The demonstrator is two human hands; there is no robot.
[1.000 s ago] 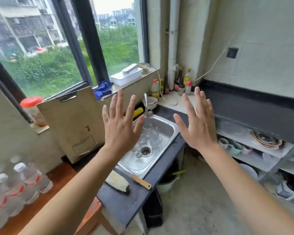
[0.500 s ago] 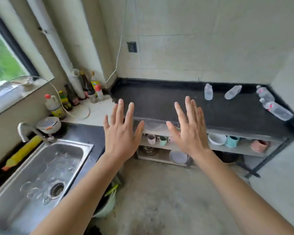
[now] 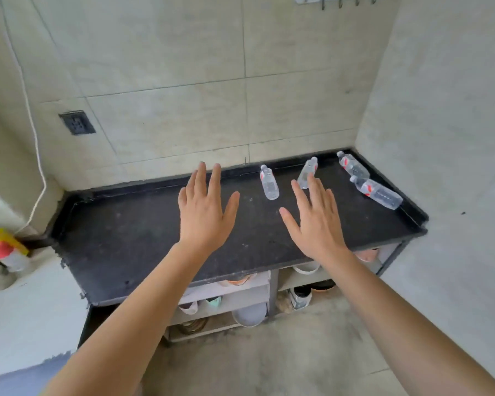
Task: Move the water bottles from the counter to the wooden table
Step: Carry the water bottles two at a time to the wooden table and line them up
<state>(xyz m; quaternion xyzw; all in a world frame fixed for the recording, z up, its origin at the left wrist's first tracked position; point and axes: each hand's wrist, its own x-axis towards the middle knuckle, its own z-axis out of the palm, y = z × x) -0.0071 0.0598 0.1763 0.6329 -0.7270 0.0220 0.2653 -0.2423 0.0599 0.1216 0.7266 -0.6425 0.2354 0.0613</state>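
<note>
Task status: not advanced, as far as this view shows. All the water bottles we can see are on the black counter (image 3: 132, 238), and none is in hand. The wooden table is out of view, so we cannot say whether any bottle has already been set there.

Left hand (image 3: 205, 212): palm down over the middle of the counter, fingers straight and spread, grip empty.

Right hand (image 3: 316, 224): likewise flat and slack, grip holding nothing. Its fingertips overlap the lower end of the second bottle in the view. We cannot tell whether they touch it.

Bottles counted: four, all on the right half of the counter toward the back wall.
- The first bottle (image 3: 269, 182) appears to stand upright, beyond and between the two hands.
- The second bottle (image 3: 307, 168) is tilted or lying near the back edge.
- The third bottle (image 3: 352, 164) and fourth bottle (image 3: 379, 193) lie on their sides by the right-hand corner, their ends close together.

Also noted: one wall socket (image 3: 76, 126), one white cable (image 3: 37, 172), and a shelf (image 3: 226, 302) under the counter with bowls and cups too crowded to count.

In our judgement all four bottles are left to lift and carry. The first and second are nearest to hand.
</note>
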